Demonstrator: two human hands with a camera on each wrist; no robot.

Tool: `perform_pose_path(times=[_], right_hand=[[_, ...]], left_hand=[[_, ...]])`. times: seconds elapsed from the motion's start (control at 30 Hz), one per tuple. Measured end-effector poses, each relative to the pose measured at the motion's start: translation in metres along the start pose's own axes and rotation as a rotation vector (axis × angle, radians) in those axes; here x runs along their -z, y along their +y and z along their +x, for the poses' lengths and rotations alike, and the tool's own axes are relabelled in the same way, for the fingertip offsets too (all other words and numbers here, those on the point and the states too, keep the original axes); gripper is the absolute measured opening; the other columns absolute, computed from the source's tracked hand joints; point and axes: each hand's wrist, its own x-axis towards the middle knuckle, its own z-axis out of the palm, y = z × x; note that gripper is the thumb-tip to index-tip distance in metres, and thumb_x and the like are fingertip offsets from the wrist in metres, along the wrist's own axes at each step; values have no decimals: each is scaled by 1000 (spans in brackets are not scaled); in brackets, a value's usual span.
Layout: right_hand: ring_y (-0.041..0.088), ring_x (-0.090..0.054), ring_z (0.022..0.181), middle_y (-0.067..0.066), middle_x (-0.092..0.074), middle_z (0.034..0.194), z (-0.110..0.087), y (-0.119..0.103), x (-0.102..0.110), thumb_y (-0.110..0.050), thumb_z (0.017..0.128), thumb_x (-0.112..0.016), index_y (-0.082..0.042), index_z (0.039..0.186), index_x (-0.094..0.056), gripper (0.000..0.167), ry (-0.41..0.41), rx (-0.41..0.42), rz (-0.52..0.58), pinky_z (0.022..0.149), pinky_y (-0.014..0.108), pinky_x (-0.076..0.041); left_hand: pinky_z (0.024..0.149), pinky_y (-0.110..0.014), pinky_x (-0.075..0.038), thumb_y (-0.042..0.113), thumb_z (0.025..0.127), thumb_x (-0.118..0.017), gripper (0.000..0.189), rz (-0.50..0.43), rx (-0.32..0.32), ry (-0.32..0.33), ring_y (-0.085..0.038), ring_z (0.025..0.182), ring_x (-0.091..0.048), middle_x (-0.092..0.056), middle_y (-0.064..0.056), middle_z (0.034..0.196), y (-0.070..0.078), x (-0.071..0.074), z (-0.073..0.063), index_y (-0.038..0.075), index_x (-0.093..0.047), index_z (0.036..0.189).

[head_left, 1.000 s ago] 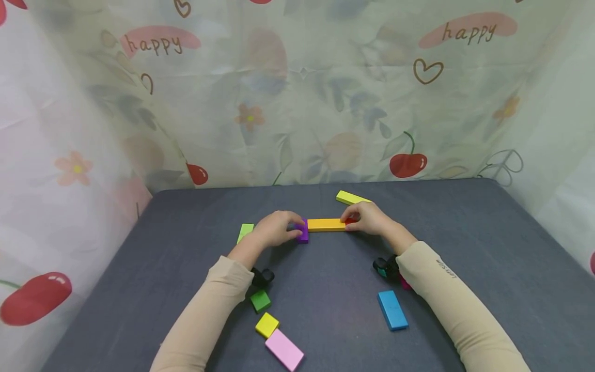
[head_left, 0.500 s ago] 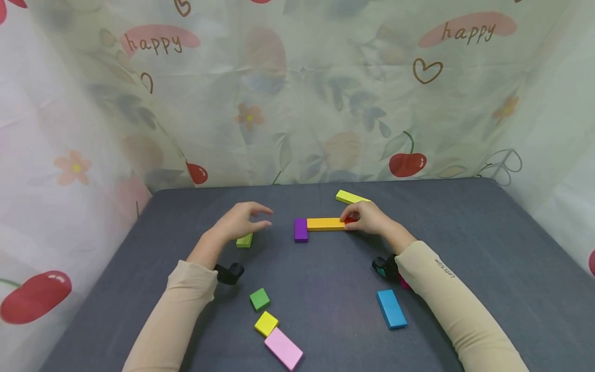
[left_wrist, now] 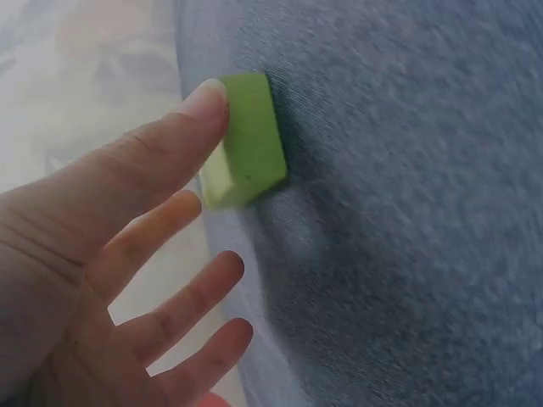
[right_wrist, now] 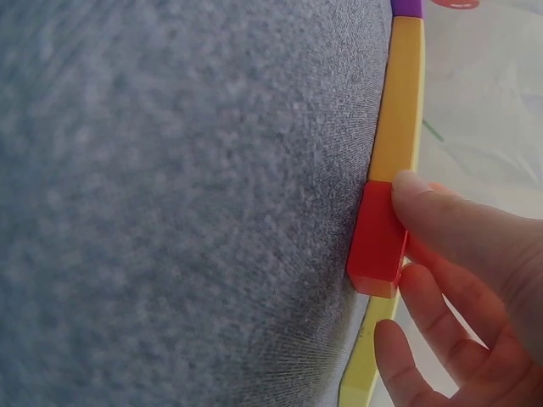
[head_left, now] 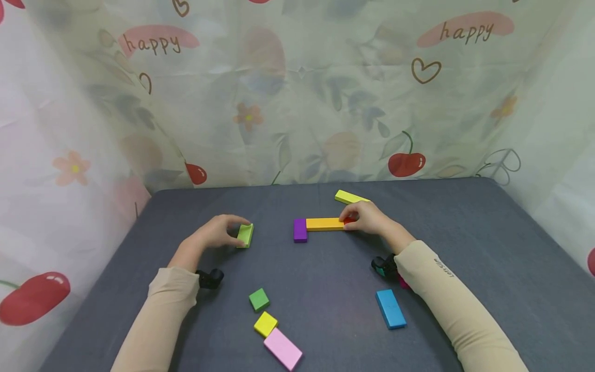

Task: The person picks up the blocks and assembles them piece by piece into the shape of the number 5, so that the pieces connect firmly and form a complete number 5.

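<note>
Dark table (head_left: 325,284): red block (right_wrist: 376,233) being pinched, lime block (left_wrist: 256,136) being straddled

Behind the table, the view is being filled by a patterned curtain (head_left: 302,93). The red block is being clasped between thumb and forefinger of the right hand (head_left: 369,217), at the right end of a row; its left end is being met by the orange block (head_left: 324,224), which is being capped crosswise by the purple block (head_left: 300,231). The yellow bar (head_left: 349,197) is being partly hidden by that hand.

Well left of the row, the lime block is being bracketed by thumb and forefinger of the left hand (head_left: 214,232), the other fingers being held apart; whether it is being gripped cannot be told.

Nearer, a line is being formed by the green block (head_left: 259,299), yellow block (head_left: 266,324) and pink block (head_left: 283,349). The blue block (head_left: 391,309) is being borne flat, near the right sleeve (head_left: 455,305).
</note>
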Motion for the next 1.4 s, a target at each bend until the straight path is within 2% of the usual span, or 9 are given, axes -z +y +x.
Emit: perform_pose_path(times=[0.37,0.5,0.6,0.67,1.0,1.4], right_hand=[[19,-57,84,9,-69,98,0,0,-1,-12,82,-71,-8,99,-71,18,1,-11,3,81,35,-52],[19,-57,84,9,-69,98,0,0,-1,-12,81,-71,-8,99,-71,18,0,-16,9,80,35,-52],[19,-57,84,9,-69,98,0,0,-1,-12,82,-71,-8,99,-71,18,-4,-17,13,80,35,-52],[19,-57,84,9,-69,98,0,1,-2,-12,82,-71,-7,99,-71,18,-8,-14,15,80,35,-52],[19,-57,84,9,-69,98,0,0,-1,-12,82,-71,-7,99,-70,18,-12,-25,16,81,35,-52],[19,-55,83,9,-69,97,0,1,-1,-13,82,-71,-8,99,-71,18,-9,-24,7,80,34,-52]], left_hand=[[95,-53,-45,15,78,-75,52,20,34,-12,-42,119,-49,-48,-23,136,-4,-3,1,12,-58,127],[82,-43,-49,15,76,-77,51,31,35,4,-33,106,-54,-55,-20,124,-3,-3,0,13,-60,124],[70,-32,-44,16,74,-78,49,43,12,13,-25,91,-52,-59,-16,112,-2,-3,0,12,-63,121],[66,-29,-41,16,74,-78,48,47,-10,18,-23,87,-51,-60,-14,107,-2,-3,-1,12,-64,119],[73,-36,-48,18,74,-79,47,44,-93,44,-26,93,-55,-60,-13,123,-1,-6,-1,12,-64,117],[81,-39,-50,20,73,-79,45,42,-121,62,-27,99,-58,-60,-11,125,9,-12,-3,14,-66,116]])
